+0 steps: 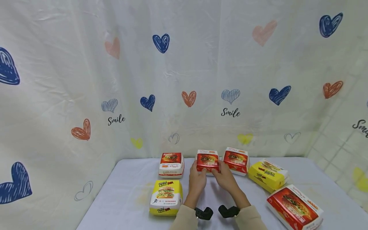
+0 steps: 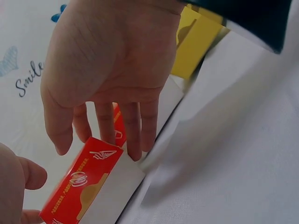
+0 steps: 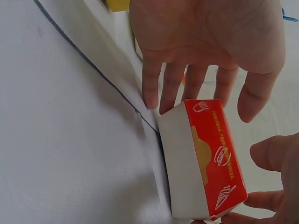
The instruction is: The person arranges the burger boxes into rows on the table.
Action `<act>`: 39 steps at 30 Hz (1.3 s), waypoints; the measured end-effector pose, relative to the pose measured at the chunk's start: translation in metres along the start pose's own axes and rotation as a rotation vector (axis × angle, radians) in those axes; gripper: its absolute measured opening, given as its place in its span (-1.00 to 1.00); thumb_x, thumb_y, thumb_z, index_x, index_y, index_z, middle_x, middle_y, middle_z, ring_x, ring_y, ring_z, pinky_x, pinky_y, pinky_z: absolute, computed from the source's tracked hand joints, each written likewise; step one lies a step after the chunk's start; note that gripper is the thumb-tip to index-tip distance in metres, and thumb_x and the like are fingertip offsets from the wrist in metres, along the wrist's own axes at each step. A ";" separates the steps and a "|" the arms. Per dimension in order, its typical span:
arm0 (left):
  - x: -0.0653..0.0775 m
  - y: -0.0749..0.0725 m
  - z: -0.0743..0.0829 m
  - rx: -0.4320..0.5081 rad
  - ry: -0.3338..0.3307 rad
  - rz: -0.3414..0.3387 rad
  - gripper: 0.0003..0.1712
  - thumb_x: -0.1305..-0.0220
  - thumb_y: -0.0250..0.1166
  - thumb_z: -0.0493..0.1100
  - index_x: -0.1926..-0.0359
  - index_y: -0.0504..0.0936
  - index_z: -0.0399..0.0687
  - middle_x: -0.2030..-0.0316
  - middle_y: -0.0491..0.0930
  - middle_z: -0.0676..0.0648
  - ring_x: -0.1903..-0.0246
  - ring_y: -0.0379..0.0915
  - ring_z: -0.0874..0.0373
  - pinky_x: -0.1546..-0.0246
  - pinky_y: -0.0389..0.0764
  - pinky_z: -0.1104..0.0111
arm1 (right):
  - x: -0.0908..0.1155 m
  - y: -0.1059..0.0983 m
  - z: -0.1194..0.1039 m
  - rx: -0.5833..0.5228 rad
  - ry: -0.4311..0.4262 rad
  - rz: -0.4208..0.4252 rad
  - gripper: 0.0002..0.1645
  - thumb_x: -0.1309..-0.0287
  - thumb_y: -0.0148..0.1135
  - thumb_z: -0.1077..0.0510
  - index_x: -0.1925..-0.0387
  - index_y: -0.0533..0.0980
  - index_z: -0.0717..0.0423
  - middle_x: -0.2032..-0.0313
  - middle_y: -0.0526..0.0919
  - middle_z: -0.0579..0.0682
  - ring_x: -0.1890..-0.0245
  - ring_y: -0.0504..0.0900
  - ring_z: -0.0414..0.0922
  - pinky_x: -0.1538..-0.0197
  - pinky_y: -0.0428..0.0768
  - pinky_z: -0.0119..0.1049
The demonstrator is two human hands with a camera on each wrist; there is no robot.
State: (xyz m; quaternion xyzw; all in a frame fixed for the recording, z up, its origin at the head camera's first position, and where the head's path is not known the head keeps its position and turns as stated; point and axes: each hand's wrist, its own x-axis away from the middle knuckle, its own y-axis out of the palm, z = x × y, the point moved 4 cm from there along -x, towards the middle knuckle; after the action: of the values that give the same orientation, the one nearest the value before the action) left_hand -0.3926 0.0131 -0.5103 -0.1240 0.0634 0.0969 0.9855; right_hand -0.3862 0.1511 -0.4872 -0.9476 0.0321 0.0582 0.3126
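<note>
Middle box (image 1: pixel 207 158), on the far side of the table (image 1: pixel 127 182), between left hand (image 1: pixel 197 179) and right hand (image 1: pixel 225 179), whose fingers lie nearly straight at its sides, not clamped. Uneven pressure could skew it or let it slip; a drift right might knock the adjacent red box (image 1: pixel 236 159)

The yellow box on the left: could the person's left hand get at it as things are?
Probably yes: nothing shows between the left hand and the yellow box near the left sleeve. The hand is at the middle red box, though, so it would likely need to leave that first.
</note>
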 end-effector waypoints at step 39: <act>0.002 0.004 -0.001 -0.067 -0.051 0.066 -0.12 -0.16 0.50 -0.08 -0.37 0.23 -0.21 -0.19 0.30 -0.30 -0.18 0.33 -0.20 -0.20 0.49 -0.18 | -0.001 -0.015 0.004 0.204 -0.039 0.064 -0.42 -0.31 0.21 0.24 -0.33 0.40 0.32 -0.29 0.43 0.41 -0.25 0.51 0.37 -0.22 0.51 0.30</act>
State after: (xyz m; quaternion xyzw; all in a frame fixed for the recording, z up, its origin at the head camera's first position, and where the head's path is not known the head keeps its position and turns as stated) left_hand -0.3919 0.0169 -0.5129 -0.1520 0.0388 0.1346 0.9784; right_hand -0.3860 0.1656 -0.4820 -0.9080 0.0620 0.0830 0.4059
